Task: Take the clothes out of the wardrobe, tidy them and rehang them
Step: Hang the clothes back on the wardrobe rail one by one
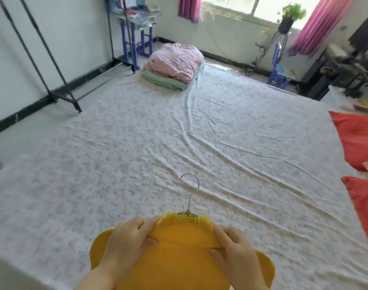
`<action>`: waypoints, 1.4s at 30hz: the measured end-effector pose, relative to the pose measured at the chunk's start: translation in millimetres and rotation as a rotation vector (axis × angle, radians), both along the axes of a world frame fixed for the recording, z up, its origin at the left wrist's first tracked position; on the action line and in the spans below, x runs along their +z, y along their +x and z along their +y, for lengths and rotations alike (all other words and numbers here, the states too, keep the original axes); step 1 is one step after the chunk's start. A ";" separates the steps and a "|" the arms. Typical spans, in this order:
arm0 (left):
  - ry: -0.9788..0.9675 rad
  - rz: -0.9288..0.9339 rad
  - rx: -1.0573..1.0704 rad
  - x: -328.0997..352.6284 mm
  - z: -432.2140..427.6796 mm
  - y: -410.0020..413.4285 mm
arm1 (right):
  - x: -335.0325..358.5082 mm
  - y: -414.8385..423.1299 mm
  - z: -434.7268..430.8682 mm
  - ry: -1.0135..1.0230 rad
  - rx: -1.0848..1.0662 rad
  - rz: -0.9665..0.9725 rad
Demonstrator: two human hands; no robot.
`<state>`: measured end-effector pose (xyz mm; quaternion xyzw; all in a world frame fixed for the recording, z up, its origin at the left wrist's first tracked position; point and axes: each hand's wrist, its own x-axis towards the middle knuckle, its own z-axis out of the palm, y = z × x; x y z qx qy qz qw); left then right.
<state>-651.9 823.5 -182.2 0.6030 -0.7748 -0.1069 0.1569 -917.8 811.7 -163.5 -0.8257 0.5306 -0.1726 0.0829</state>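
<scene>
- Bottom centre of the frame: yellow knit top point(178, 254), frilled collar uppermost, threaded on a wire hanger point(189, 195), silver hook poking up out of the neck.
- Spread beneath and beyond it: floral bed sheet point(199, 132); impossible to tell whether the top rests on it or is lifted clear.
- Left hand point(126, 239) clamped on the shoulder at lower left, thumb pressed across the front of the knit, fingers curled round behind.
- Right hand point(235, 250) mirrored at lower right, pinching the other shoulder the same way.
- Probable step: seating both shoulders squarely on the hanger arms before rehanging.
- To do it well: ease each shoulder seam outward and down by equal amounts, centring the collar on the hook stem.
- No hard pulling on the ribbed knit, likely stretchy and prone to hanger bumps.
- Smooth the flared sleeves flat, then shift one hand to the hook for the carry.
- Likely destination: black garment rack point(42, 59) at upper left, well apart from the top.
- Elsewhere: folded pink and green quilts point(174, 65) at upper centre, red pillows point(356, 135) along the right edge.
</scene>
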 end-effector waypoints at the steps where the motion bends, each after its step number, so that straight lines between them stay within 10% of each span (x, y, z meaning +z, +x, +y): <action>1: -0.044 -0.002 0.054 10.7 8.9 10.3 | 9.6 10.4 -3.7 -0.029 0.054 -0.021; 19: -0.524 -0.231 1.119 169.2 307.4 169.7 | 169.0 313.3 79.8 -0.545 1.079 -0.350; 42: -0.624 -0.581 1.810 244.0 704.1 472.1 | 254.0 785.3 452.7 -0.713 1.622 -0.703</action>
